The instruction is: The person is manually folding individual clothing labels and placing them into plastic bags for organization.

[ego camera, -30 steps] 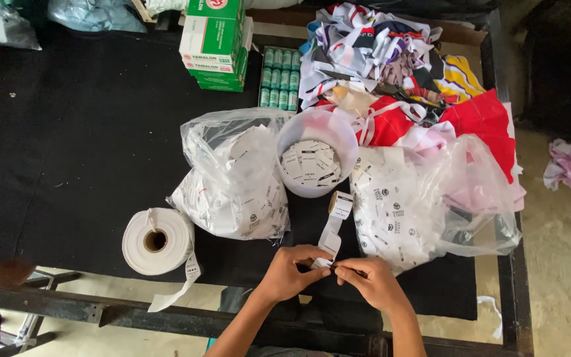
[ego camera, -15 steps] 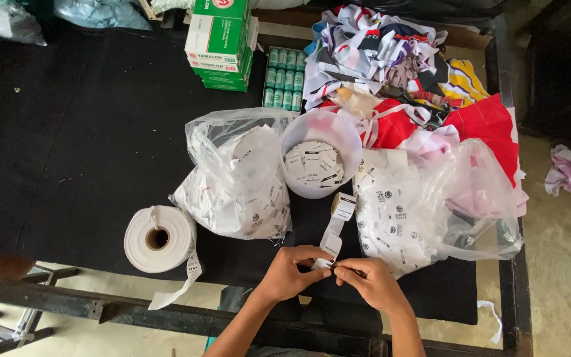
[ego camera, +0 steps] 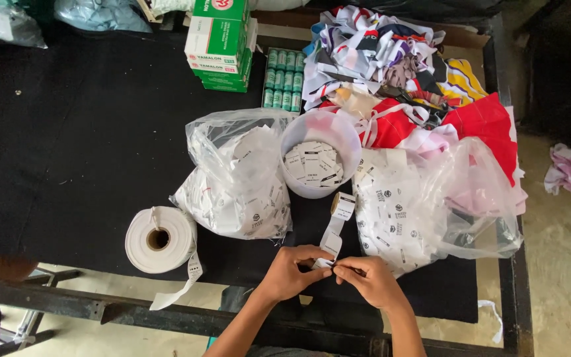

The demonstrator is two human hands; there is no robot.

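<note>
Well out to the left of the hands sits a fat white roll of label tape [ego camera: 160,239] on the black cloth-covered counter [ego camera: 67,158], its loose tail dangling over the edge. Up and left of the left hand [ego camera: 290,272] slumps a clear plastic bag stuffed with white printed labels [ego camera: 236,178]. That left hand is pinched narrow on the lower end of a narrow white strip of printed labels [ego camera: 336,228]; the right hand [ego camera: 371,281] meets it fingertip to fingertip on the same end. To do this neatly, I would keep both pinches close together so the strip stays taut. The strip is glossy, black-marked, rising toward a white plastic tub of loose labels [ego camera: 318,158]. Right of the hands, another clear bag of labels [ego camera: 424,211].
</note>
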